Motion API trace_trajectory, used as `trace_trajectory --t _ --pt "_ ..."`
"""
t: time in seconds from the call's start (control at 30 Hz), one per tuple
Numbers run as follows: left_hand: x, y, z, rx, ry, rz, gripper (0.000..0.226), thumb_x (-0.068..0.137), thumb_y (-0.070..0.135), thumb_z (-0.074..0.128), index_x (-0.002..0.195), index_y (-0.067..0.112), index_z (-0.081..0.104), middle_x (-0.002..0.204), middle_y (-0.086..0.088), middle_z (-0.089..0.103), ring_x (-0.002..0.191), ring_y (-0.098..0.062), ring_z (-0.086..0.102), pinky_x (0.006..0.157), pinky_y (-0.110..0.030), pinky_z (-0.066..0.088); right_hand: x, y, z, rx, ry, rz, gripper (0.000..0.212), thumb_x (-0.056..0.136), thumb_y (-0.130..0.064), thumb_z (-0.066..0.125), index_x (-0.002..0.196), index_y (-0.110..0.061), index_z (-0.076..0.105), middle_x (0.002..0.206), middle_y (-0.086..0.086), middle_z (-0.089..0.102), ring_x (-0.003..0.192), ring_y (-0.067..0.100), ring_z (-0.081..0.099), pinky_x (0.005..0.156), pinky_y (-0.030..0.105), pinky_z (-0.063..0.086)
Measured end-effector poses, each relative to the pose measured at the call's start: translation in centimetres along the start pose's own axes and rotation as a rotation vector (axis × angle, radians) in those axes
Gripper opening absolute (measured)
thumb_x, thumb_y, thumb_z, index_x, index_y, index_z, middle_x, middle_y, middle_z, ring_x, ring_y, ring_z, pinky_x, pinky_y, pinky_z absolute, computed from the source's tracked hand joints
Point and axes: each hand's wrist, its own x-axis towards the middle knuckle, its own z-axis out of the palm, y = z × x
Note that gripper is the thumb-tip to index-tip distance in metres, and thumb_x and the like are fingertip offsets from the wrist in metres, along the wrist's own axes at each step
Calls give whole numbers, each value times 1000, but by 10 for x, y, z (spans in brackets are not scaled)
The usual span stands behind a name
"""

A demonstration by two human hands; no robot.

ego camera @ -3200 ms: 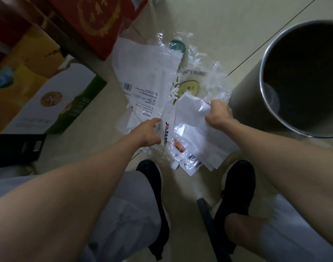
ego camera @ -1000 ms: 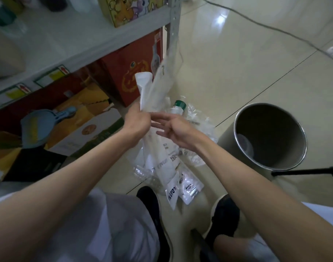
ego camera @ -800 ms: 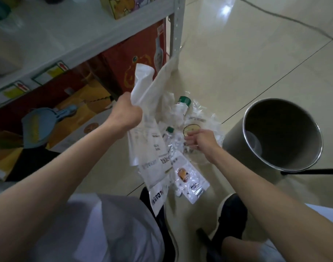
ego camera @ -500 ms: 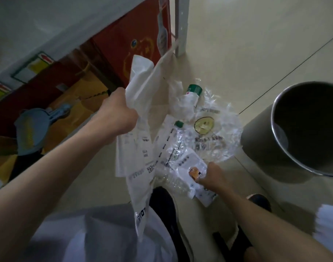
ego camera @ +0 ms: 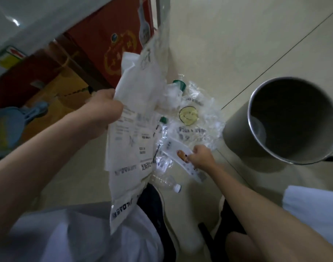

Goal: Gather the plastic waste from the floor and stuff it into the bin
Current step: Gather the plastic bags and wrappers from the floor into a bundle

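My left hand [ego camera: 103, 108] is shut on a bunch of white printed plastic bags [ego camera: 129, 140], held up off the floor so they hang down over my knee. My right hand [ego camera: 199, 157] pinches a small white packet with an orange mark [ego camera: 178, 154] low at the floor. On the floor lie a clear bag with a yellow smiley [ego camera: 196, 118], a green-capped bottle [ego camera: 178, 87], a second small green-capped bottle [ego camera: 162, 121] and a clear crushed bottle with a white cap [ego camera: 167, 183]. The round metal bin [ego camera: 237, 127] stands open to the right.
A red carton [ego camera: 112, 44] and yellow boxes [ego camera: 61, 87] sit under a grey shelf on the left, with a blue dustpan [ego camera: 12, 120] in front. My black shoes [ego camera: 152, 203] stand just below the waste. Beige floor tiles extend behind the bin.
My left hand has kept the white bags raised. My right hand has dropped from the bags to the floor pile and closed on the small packet.
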Motion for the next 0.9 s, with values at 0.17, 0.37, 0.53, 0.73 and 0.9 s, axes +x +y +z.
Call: trace_trajectory --t 0.17,0.37,0.53,0.73,0.9 --pt "-13 7 10 -207 -26 -11 48 97 -6 46 139 15 59 123 -16 69 111 -38 67 86 -48 57 -39 -69 -64 413 115 -251 31 91 -30 64 73 -14 45 69 5 50 62 21 48 57 30 40" --pt "-21 20 20 -361 -99 51 45 101 -4 38 137 12 60 125 -17 70 106 -35 69 82 -45 59 -72 -129 -77 834 -438 -347 60 101 -53 32 141 -11 48 153 4 44 139 24 43 115 45 36" --pt "-27 25 23 -347 -117 102 37 102 28 54 137 15 58 121 -10 72 108 -32 69 89 -50 57 -62 -135 -61 1041 -689 -256 111 76 -80 -16 153 -18 34 162 4 29 148 27 23 123 52 5" --pt "-14 18 9 -47 71 193 36 90 -5 45 114 17 61 104 -8 69 97 -31 67 76 -41 59 -32 -115 -45 1078 -373 -147 93 95 -65 -2 115 -8 70 100 2 76 92 20 67 80 33 46" --pt "-1 13 -14 -7 51 150 28 94 -2 50 112 18 57 97 0 64 92 -25 63 74 -34 50 16 -61 40 359 -48 160 18 87 -23 51 84 -6 58 84 11 63 70 22 59 61 28 45"
